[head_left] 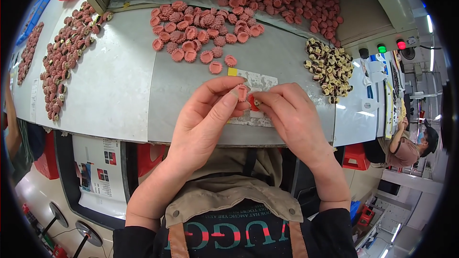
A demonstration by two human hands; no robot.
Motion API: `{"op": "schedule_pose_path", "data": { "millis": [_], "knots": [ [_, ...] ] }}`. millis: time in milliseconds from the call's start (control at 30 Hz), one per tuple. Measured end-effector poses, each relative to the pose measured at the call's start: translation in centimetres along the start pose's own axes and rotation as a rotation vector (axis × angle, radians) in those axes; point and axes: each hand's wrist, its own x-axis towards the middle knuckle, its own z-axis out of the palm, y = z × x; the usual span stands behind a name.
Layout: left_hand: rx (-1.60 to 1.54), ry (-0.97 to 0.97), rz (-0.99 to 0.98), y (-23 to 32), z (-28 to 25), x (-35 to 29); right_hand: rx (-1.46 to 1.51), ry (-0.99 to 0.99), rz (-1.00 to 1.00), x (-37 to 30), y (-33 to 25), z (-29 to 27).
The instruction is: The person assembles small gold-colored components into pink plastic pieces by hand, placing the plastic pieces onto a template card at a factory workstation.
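Over the bench my left hand (203, 114) is closed, with a small pink cup-shaped piece with a ridged rim (242, 92) between thumb and fingertips. Just to its right, my right hand (295, 117) pinches a small cream-and-dark piece (257, 102), partly hidden by the fingers. A bright red item (253, 103) shows between the two hands; its kind is unclear. Beneath them lies a worn whitish plate (260, 81) with a yellow corner. Loose pink ridged pieces (215, 67) lie beyond my left hand.
A heap of pink pieces (287, 0) fills the machine opening at the back. Cream-and-dark pieces (330, 69) are piled at the right, mixed pieces (62, 62) at the left. Green and red lamps (381, 48) sit on the machine. A co-worker (411, 143) is at far right.
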Motion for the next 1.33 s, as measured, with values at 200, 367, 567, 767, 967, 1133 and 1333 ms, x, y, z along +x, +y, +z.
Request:
{"op": "schedule_pose_path", "data": {
  "millis": [200, 367, 567, 767, 967, 1133, 1333],
  "knots": [
    [0.075, -0.012, 0.046, -0.1, 0.2, -0.2, 0.388, -0.029, 0.236, -0.6, 0.7, 0.2],
    [0.174, 0.017, -0.015, 0.2, 1.2, -0.3, 0.857, 0.07, 0.407, -1.9, 0.3, 0.6],
    [0.259, -0.015, -0.033, 0.3, 2.2, -0.3, 0.867, 0.26, 0.223, -2.1, -0.4, 1.2],
    [0.232, 0.068, 0.037, -0.5, 1.9, -0.5, 0.539, 0.218, 0.154, -1.5, -0.3, -0.1],
    [0.192, 0.064, 0.083, -0.6, 1.9, -0.5, 0.05, 0.028, 0.014, -0.8, 0.3, -1.1],
    [0.197, 0.049, 0.09, -0.7, 1.6, -0.5, -0.074, -0.009, -0.025, -0.2, 0.0, -0.8],
    [0.231, 0.025, 0.035, -0.4, 1.5, -0.7, 0.49, 0.049, 0.275, -1.4, 0.6, -0.4]
  ]
}}
